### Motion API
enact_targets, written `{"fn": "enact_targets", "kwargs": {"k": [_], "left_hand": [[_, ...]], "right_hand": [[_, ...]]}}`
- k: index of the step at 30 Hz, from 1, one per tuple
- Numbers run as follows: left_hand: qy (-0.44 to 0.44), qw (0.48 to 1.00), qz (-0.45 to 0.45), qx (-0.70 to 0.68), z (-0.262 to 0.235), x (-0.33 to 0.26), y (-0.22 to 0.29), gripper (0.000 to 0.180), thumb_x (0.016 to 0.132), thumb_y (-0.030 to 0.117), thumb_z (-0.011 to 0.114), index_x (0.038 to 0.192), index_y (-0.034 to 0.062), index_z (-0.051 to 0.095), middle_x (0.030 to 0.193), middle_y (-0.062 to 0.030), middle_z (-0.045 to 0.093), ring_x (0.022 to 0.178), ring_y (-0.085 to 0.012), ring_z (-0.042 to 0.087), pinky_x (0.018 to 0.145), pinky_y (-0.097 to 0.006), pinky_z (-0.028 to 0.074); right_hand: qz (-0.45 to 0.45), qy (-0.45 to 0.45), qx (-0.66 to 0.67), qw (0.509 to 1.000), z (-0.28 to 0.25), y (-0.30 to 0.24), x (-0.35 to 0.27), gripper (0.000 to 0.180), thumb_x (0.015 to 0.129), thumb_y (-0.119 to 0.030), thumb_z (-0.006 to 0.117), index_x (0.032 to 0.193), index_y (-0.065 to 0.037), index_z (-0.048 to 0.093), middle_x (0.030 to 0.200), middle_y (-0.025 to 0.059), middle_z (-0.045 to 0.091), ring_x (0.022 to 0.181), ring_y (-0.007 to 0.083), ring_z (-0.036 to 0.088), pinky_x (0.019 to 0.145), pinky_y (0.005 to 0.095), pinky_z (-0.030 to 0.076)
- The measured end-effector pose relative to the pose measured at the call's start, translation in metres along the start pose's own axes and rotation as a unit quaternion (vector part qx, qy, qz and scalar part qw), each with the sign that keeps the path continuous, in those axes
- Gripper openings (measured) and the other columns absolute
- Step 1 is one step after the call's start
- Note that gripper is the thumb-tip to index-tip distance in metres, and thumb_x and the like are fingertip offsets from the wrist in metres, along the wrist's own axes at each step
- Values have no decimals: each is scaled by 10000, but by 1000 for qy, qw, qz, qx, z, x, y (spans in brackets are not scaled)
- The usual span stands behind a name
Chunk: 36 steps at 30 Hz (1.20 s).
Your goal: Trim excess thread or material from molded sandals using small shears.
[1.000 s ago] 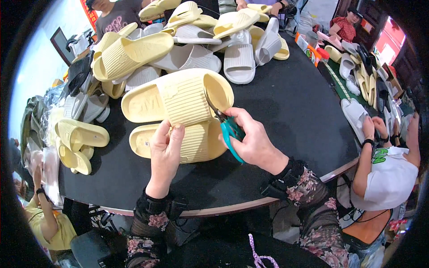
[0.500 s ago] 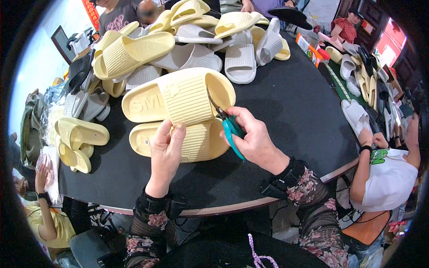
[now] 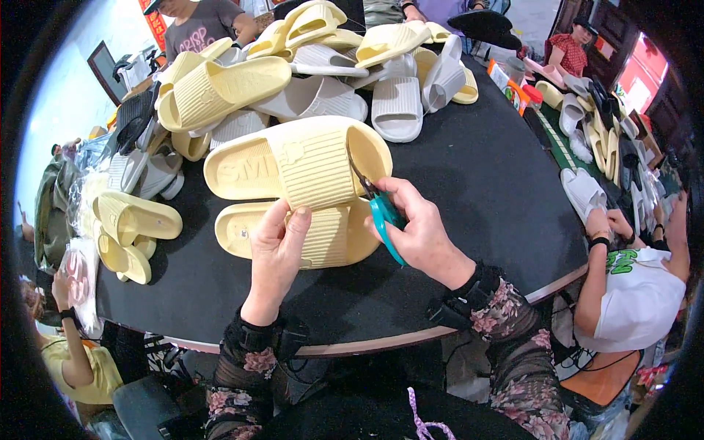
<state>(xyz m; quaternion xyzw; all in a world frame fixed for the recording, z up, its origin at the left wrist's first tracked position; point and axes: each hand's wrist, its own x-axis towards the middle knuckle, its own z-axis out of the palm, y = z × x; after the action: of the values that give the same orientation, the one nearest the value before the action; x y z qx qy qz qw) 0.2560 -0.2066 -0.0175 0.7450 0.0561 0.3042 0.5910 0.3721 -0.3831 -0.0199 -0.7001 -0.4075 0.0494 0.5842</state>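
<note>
A pale yellow slide sandal is pinched at the near edge of its ribbed strap by my left hand, thumb on top. In my right hand is a pair of scissors with teal handles. Their dark blades lie along the strap's right-hand edge, by the opening of the held sandal. Beneath and nearer to me, a second yellow slide sandal rests on the black table, partly covered by the first sandal and my left hand.
A heap of yellow and grey slides covers the table's far side. More yellow slides lie at the left. Co-workers sit around; one in a white shirt handles a light slide at the right.
The held sandal, my hands and the scissors appear almost unchanged, shifted very slightly right and down with the whole view. A person across the table has moved an arm.
</note>
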Motion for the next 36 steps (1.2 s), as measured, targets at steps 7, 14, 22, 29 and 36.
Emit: {"fn": "enact_targets", "kwargs": {"k": [7, 14, 22, 29, 36], "left_hand": [[-6, 999, -24, -34, 1, 0, -2, 316, 981, 124, 515, 1257, -30, 496, 1026, -30, 609, 895, -52, 535, 777, -211, 439], [15, 994, -75, -76, -2, 1, -1, 364, 973, 93, 495, 1307, -39, 433, 1109, -108, 619, 971, -107, 583, 839, -243, 463], [102, 987, -66, -100, -6, 1, -5, 365, 942, 55, 495, 1285, -59, 448, 1107, -139, 622, 964, -141, 596, 835, -263, 472], [95, 989, -71, -92, -5, -3, -8, 505, 915, 7, 520, 1376, -61, 325, 1194, -154, 554, 1038, -177, 548, 889, -294, 440], [101, 983, 12, -152, -6, -1, -8, 538, 892, -36, 471, 1401, -72, 299, 1298, -205, 500, 1138, -235, 531, 966, -336, 409]], "right_hand": [[25, 19, 58, 998, 1, 4, 0, 404, 840, -75, 679, 1181, 21, 485, 860, 93, 640, 778, 109, 608, 687, 272, 495], [121, 39, 157, 979, -1, 10, 6, 406, 885, -85, 615, 1247, 12, 459, 795, 8, 558, 568, 19, 480, 469, 173, 396], [216, 41, 265, 939, -3, 19, 10, 439, 876, -178, 662, 1230, 4, 476, 803, 18, 558, 535, 26, 490, 400, 169, 378], [232, 9, 275, 933, -4, 27, 8, 433, 875, -204, 654, 1215, 5, 486, 816, 19, 588, 555, 37, 503, 416, 176, 400], [234, 13, 312, 921, -5, 28, 8, 449, 889, -213, 643, 1221, 37, 473, 769, 3, 553, 528, 35, 482, 391, 177, 388]]}}
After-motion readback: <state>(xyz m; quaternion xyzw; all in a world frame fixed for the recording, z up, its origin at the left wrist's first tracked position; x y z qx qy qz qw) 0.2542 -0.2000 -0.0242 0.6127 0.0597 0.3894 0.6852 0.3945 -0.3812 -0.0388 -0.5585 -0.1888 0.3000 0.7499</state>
